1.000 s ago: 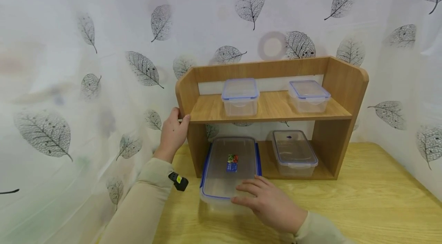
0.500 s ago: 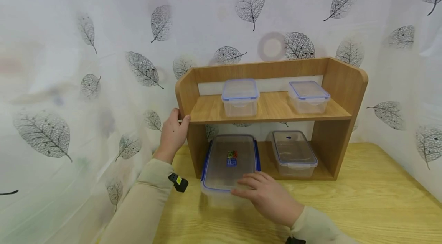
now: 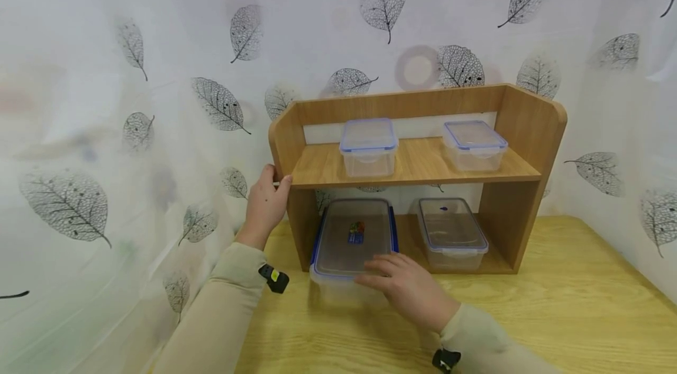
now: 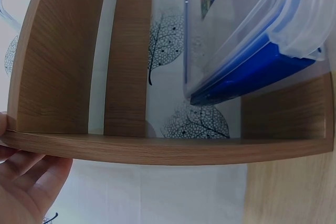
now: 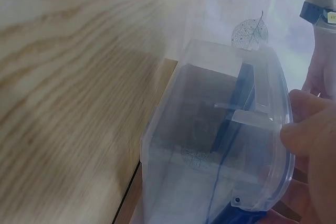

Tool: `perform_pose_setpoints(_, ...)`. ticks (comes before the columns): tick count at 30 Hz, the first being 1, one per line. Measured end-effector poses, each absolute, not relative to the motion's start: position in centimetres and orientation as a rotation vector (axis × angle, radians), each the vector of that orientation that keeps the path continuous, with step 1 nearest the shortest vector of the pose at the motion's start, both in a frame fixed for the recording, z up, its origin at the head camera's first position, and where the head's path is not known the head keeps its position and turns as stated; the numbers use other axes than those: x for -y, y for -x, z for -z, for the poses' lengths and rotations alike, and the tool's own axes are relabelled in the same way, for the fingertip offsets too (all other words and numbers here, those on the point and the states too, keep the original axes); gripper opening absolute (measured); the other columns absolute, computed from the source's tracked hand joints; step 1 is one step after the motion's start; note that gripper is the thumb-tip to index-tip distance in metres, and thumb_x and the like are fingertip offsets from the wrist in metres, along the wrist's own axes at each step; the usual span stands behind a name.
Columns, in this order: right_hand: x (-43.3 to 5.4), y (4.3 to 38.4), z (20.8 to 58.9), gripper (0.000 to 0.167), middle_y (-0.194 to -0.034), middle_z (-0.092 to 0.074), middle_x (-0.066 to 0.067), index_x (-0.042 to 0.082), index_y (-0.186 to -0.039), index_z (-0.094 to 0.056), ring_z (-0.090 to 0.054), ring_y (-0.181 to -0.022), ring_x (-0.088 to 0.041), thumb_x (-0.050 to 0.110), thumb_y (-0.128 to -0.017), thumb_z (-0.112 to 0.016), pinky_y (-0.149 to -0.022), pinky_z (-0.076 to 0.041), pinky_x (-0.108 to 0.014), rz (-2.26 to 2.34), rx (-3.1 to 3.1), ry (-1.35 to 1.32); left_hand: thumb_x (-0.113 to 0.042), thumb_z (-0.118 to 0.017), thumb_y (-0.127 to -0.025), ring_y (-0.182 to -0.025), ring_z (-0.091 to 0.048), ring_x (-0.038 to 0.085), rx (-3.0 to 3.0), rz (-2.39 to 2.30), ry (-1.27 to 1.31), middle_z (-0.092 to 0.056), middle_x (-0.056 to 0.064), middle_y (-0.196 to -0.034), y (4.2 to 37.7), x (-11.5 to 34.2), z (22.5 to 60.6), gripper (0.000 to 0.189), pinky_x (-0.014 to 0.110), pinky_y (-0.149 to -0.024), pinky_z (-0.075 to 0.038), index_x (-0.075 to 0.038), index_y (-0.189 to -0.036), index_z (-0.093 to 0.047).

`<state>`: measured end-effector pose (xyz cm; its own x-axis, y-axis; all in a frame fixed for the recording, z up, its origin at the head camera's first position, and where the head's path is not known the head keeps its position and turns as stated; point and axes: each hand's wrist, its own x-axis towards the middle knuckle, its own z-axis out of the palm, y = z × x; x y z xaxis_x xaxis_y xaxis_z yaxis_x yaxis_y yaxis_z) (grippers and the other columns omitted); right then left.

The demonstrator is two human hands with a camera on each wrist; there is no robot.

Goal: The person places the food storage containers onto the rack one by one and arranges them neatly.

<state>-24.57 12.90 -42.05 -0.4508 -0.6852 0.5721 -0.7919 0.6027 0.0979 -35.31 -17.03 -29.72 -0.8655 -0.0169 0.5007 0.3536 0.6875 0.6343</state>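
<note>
In the head view a large lidded plastic food container (image 3: 349,244) with blue side clips lies partly in the lower left bay of a two-tier wooden desk shelf (image 3: 423,179). Its front end sticks out over the table. My right hand (image 3: 409,290) rests at the container's front right corner, fingers extended over the lid; the right wrist view shows the thumb (image 5: 304,136) against the lid's front edge. My left hand (image 3: 266,203) grips the shelf's left side panel (image 4: 157,149), fingers outside it. The container's back end sits beneath the upper board.
A smaller lidded container (image 3: 453,233) stands in the lower right of the shelf. Two small lidded boxes, one left (image 3: 368,147) and one right (image 3: 474,146), sit on the upper board. The wooden table (image 3: 560,291) extends rightward. A leaf-print curtain (image 3: 158,68) hangs behind and left.
The large container has slid backward, deeper into the shelf, with my right hand moving along at its front corner. My left hand has stayed on the side panel.
</note>
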Motion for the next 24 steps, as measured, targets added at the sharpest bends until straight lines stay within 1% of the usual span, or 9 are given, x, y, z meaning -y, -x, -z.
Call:
perform_pose_setpoints(8,-12.8,25.3,42.1,0.056,-0.129,-0.067,-0.006,0.026,-0.129,-0.069,-0.061,-0.122,-0.029,-0.005,-0.083,-0.076,-0.102,-0.048,-0.053,-0.264,2.322,-1.102,-0.038,-0.048,-0.106,-0.114,-0.064,0.038,2.431,1.037,0.264,-0.062,0.022,-0.128,35.3,17.1,29.7,0.042,0.053,-0.092,-0.054,-0.006,-0.133,-0.048)
perform_pose_setpoints(15,-13.0,25.8,42.2,0.050,-0.137,-0.063,-0.007,0.027,-0.136,-0.065,-0.055,-0.130,-0.031,0.007,-0.091,-0.075,-0.105,-0.045,-0.055,-0.304,2.422,-1.066,-0.038,-0.048,-0.106,-0.114,-0.064,0.038,2.445,1.055,0.272,-0.062,0.022,-0.128,35.2,16.9,29.9,0.041,0.053,-0.092,-0.054,-0.006,-0.132,-0.047)
perform_pose_setpoints(20,-13.2,26.2,42.1,0.049,-0.139,-0.061,-0.006,0.027,-0.137,-0.064,-0.053,-0.133,-0.031,0.009,-0.093,-0.072,-0.107,-0.043,-0.055,-0.313,2.458,-1.048,-0.038,-0.048,-0.106,-0.112,-0.065,0.038,2.438,1.051,0.286,-0.063,0.023,-0.125,35.1,16.8,29.9,0.040,0.053,-0.090,-0.055,-0.006,-0.131,-0.048)
perform_pose_setpoints(24,-13.1,26.7,42.1,0.048,-0.140,-0.060,-0.007,0.026,-0.137,-0.064,-0.052,-0.133,-0.031,0.009,-0.093,-0.072,-0.108,-0.042,-0.056,-0.322,2.456,-1.051,-0.037,-0.048,-0.106,-0.113,-0.064,0.039,2.429,1.033,0.275,-0.063,0.022,-0.127,35.1,16.9,29.8,0.041,0.054,-0.091,-0.055,-0.006,-0.132,-0.048)
